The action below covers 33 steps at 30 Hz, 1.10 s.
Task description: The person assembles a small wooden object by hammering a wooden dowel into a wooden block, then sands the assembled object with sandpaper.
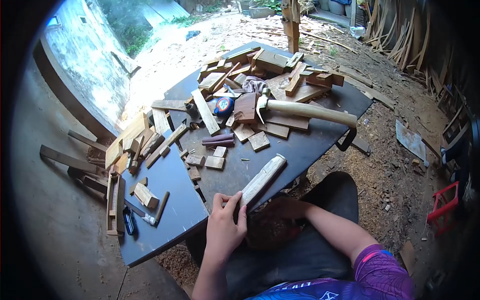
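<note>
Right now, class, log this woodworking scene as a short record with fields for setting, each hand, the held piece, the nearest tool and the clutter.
Setting: outdoor yard, dark tabletop, sawdust on the ground
Left hand: wrapped around the lower end of the pale wooden piece
Right hand: low beside that piece, in shadow; its grip is unclear
Held piece: long, pale, slanted up onto the table edge
Nearest tool: adze with curved wooden handle, lying on the table
Clutter: wood offcuts and a tape measure
</note>
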### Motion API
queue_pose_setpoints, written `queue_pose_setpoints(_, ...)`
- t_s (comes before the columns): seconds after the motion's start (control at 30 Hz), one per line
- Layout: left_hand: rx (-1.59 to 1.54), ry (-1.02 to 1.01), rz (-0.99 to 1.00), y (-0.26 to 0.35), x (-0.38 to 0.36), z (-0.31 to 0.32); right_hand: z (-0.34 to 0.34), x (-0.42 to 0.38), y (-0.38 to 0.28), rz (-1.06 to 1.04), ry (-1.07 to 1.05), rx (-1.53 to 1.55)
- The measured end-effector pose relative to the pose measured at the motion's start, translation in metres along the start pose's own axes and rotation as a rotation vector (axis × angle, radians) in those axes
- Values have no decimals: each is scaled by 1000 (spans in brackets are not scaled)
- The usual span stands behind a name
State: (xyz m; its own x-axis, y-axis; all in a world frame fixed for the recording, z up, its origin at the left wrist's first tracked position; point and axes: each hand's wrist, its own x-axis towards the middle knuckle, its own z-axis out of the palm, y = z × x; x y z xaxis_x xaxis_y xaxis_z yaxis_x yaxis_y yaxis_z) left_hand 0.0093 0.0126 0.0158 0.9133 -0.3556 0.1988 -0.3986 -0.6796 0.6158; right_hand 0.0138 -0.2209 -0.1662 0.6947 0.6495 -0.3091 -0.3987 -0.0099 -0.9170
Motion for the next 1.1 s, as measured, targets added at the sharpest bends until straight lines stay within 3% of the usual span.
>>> queue_pose_setpoints(0.03,20,0,12,0,0,1,8,-3,-8,-127,68,-276)
queue_pose_setpoints(0.17,113,-30,32,3,0,2,33,3,-33,-124,203,-276)
queue_pose_setpoints(0.23,144,-15,106,-3,0,3,77,-22,-98,-299,302,-1142)
queue_pose_setpoints(0.27,185,-12,161,-5,0,2,53,27,-67,-296,318,-1159)
queue_pose_setpoints(0.33,133,-22,169,-8,3,-2,9,54,67,-249,421,-189)
queue_pose_setpoints(0.43,87,-49,125,-11,2,-3,0,63,62,-153,433,-473)
queue_pose_setpoints(0.6,81,-13,73,-5,0,-2,0,79,51,-178,364,-634)
queue_pose_setpoints(0.8,114,-15,56,5,2,-4,17,75,61,-339,355,-645)
queue_pose_setpoints(1.1,74,-7,51,1,3,-2,-13,28,69,-496,341,-678)
